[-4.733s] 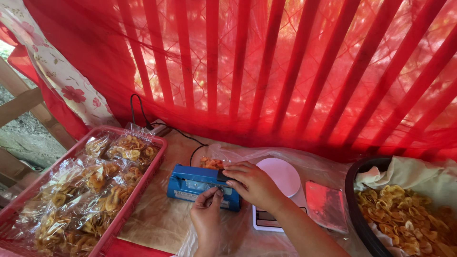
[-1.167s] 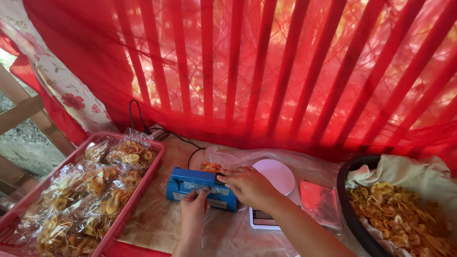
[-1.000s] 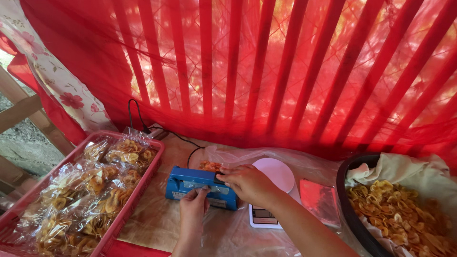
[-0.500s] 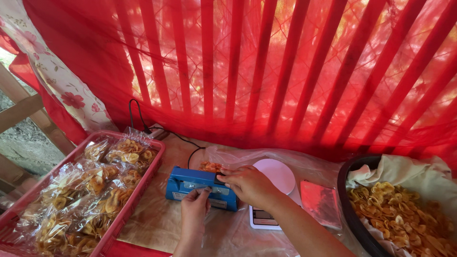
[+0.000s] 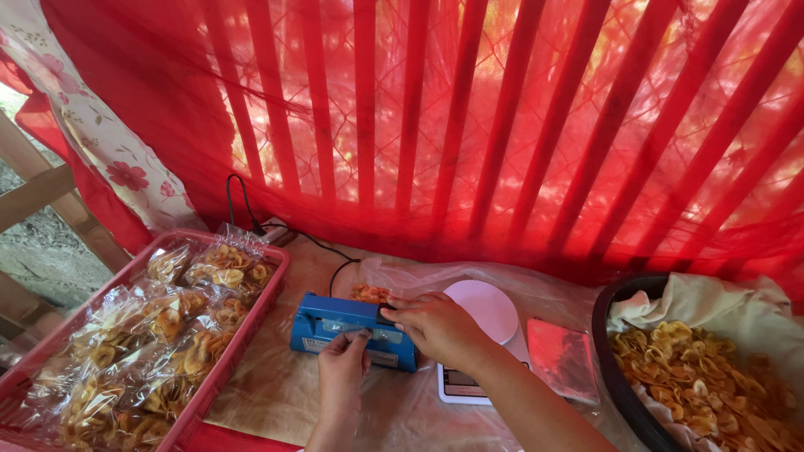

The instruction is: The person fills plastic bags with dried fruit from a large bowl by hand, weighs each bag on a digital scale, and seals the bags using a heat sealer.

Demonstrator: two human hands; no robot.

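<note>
Across the whole upper part of the frame a red cloth (image 5: 502,125) with darker stripes is hung, and its place has hardly changed against the earlier pictures; only a small shift of the view is noticed. At the lower left a red tray (image 5: 251,335) full of sealed clear bags of yellow chips (image 5: 151,335) is seen, unchanged. At the lower right a dark basin (image 5: 607,351), lined with pale cloth, is filled with loose chips.

At the lower middle of the frame the blue heat sealer (image 5: 335,322) is found on the table, with a black cable (image 5: 251,218) led from it toward the upper left. Compared with some seconds ago, the left hand (image 5: 342,364) has been moved from below the sealer up to its front edge, and since the last second it has stayed there. The right hand (image 5: 440,326) is kept pressed flat on the sealer's right end, fingers together. The left fingers are laid together against the front of the sealer. So a seal is judged to be in progress.

Behind the sealer a clear bag of chips (image 5: 373,293) is lying, its mouth apparently under the bar. Just right, a white scale (image 5: 486,310) is placed.
</note>
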